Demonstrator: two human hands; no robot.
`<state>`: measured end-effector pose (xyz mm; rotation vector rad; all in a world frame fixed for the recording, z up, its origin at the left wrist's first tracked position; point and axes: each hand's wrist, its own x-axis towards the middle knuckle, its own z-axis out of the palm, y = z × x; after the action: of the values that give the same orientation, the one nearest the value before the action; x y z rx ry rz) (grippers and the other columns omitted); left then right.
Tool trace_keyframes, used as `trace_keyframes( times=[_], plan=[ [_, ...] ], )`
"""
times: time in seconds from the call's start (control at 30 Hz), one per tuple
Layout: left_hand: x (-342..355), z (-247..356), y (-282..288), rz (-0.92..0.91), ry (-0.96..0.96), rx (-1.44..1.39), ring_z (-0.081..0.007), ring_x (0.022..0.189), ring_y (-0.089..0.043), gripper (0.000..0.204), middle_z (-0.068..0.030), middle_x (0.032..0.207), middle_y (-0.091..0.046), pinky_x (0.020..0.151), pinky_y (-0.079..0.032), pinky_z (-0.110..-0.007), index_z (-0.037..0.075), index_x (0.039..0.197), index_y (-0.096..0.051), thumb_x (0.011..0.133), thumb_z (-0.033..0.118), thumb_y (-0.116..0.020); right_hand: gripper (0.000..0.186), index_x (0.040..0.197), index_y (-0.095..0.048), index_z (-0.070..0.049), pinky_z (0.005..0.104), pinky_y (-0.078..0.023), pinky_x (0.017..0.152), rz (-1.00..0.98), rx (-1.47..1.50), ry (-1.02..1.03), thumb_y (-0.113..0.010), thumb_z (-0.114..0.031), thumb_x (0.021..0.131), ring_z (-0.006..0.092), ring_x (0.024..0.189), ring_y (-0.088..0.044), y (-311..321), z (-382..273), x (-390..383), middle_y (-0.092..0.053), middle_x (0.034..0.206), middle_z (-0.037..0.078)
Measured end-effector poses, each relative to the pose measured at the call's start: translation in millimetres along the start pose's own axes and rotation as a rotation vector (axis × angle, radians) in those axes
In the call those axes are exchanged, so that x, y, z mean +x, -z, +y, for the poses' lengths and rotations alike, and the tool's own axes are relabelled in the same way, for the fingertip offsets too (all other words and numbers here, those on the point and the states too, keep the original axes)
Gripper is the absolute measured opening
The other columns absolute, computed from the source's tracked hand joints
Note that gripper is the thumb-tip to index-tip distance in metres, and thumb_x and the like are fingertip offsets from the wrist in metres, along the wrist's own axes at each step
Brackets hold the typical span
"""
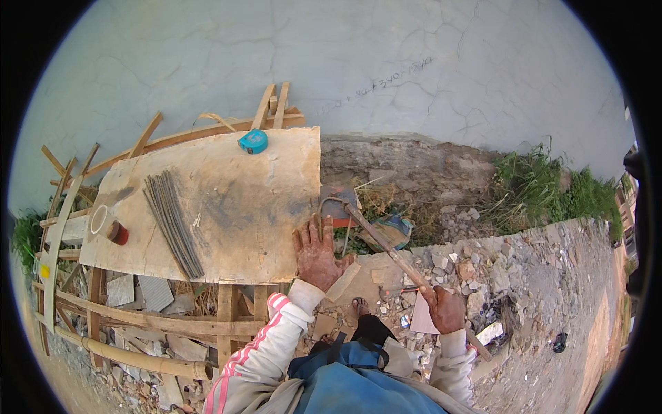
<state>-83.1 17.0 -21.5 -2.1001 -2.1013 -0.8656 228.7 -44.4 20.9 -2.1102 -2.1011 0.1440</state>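
Note:
My left hand (318,257) lies at the right edge of a worn wooden board (241,241), palm down, its fingers extended and the thumb out to the side. My right hand (447,309) is wrapped round a long brownish bar (389,250), which slants up and left toward the board. At the bar's far end, a thin bent metal rod (325,201) curves near my left fingertips. Beneath that end sits a dark plate with an orange edge (339,195). A bundle of thin grey metal rods (171,224) and a teal tape measure (253,141) rest on the board.
A white cup (100,219) and a reddish-brown container (117,233) are at the board's left. Timber framing (158,320) supports the board. Rubble (510,276) covers the ground to the right, below a cracked grey wall (331,62). Green weeds (527,181) grow along its foot.

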Motion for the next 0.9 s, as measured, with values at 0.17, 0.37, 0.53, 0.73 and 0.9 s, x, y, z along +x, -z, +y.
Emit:
trace_keyframes(
  times=[0.17, 0.37, 0.53, 0.73, 0.9],
  plan=[
    [-1.8, -1.6, 0.7, -0.055, 0.02, -0.019, -0.0458, 0.138, -0.034, 0.077, -0.0289, 0.15, -0.036, 0.115, -0.022, -0.061, 0.002, 0.139, -0.047, 0.078, 0.044, -0.07, 0.065, 0.085, -0.07, -0.004, 0.0534, -0.049, 0.059, -0.038, 0.036, 0.0, -0.047, -0.064, 0.096, 0.0427, 0.066, -0.066, 3.9, -0.3, 3.7, -0.064, 0.065, 0.022],
    [-1.1, -8.9, -5.2, -0.017, 0.011, -0.097, -0.0442, 0.135, -0.038, 0.061, -0.0274, 0.144, -0.041, 0.115, -0.023, -0.059, 0.003, 0.128, -0.051, 0.077, 0.03, -0.07, 0.058, 0.093, -0.069, -0.005, 0.0536, -0.049, 0.055, 0.017, 0.057, -0.079, -0.05, -0.06, 0.097, 0.0429, 0.063, -0.066, -2.3, -30.8, -29.5, -0.064, 0.063, 0.022],
    [-0.3, -15.3, -2.2, -0.055, 0.024, -0.214, -0.044, 0.134, -0.04, 0.056, -0.0274, 0.141, -0.044, 0.116, -0.022, -0.059, 0.005, 0.124, -0.052, 0.076, 0.025, -0.072, 0.052, 0.089, -0.063, 0.0, 0.056, -0.047, 0.057, -0.032, 0.152, -0.062, -0.054, -0.05, 0.1, 0.047, 0.064, -0.063, -2.4, -44.1, -48.6, -0.061, 0.062, 0.025],
    [0.6, -9.8, 1.9, 0.093, -0.003, -0.217, -0.0422, 0.127, -0.045, 0.055, -0.0236, 0.135, -0.049, 0.11, -0.03, -0.054, 0.004, 0.125, -0.057, 0.079, 0.028, -0.075, 0.055, 0.088, -0.063, 0.001, 0.0547, -0.049, 0.062, -0.202, 0.244, 0.014, -0.056, -0.053, 0.097, 0.0457, 0.069, -0.065, 3.9, -12.2, -16.1, -0.062, 0.065, 0.024],
    [7.4, -12.2, 13.9, 0.177, 0.157, -0.472, -0.0412, 0.119, -0.051, 0.05, -0.0224, 0.129, -0.054, 0.101, -0.04, -0.051, 0.002, 0.122, -0.06, 0.084, 0.033, -0.072, 0.056, 0.08, -0.06, 0.002, 0.0447, -0.042, 0.056, -0.227, 0.474, 0.063, -0.06, -0.051, 0.096, 0.0316, 0.055, -0.053, -6.0, 16.1, 8.4, -0.052, 0.059, 0.019]
  ],
)
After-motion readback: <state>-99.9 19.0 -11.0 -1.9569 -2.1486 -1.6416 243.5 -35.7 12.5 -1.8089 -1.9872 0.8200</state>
